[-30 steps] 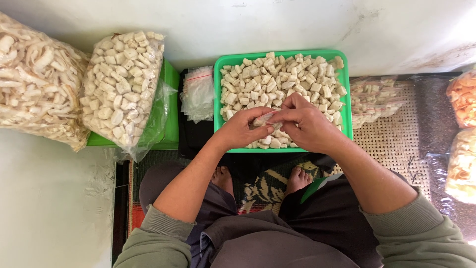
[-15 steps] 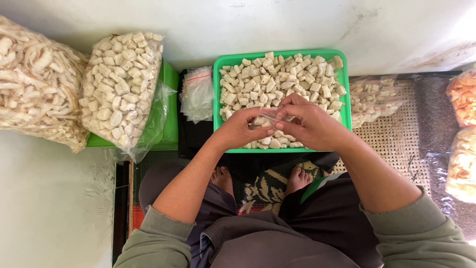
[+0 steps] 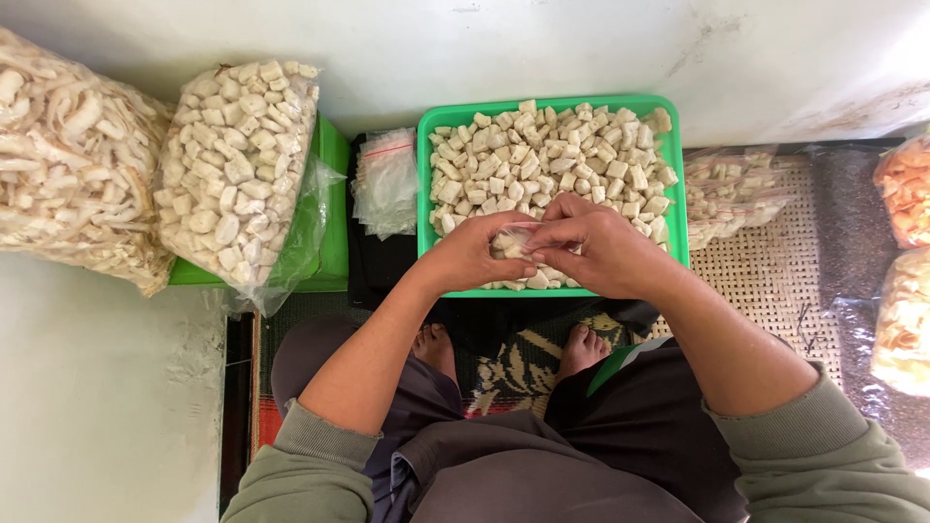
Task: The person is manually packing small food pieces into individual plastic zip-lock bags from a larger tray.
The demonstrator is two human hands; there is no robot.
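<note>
Head view shows our small clear plastic bag (image 3: 516, 238), light, limp and slippery, best pinched at its mouth, held over the green tray (image 3: 678, 194) of pale snack cubes (image 3: 552, 155) between our left hand (image 3: 475, 254) and right hand (image 3: 593, 247), fingers closed on it.

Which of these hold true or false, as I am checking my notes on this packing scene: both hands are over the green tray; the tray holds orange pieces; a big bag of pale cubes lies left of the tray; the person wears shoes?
1. Both hands, the left hand and the right hand, meet over the green tray. True; they pinch a small clear bag between them.
2. The tray holds orange pieces. False; it holds pale cube-shaped pieces.
3. A big bag of pale cubes lies left of the tray. True.
4. The person wears shoes. False; the feet are bare.
</note>
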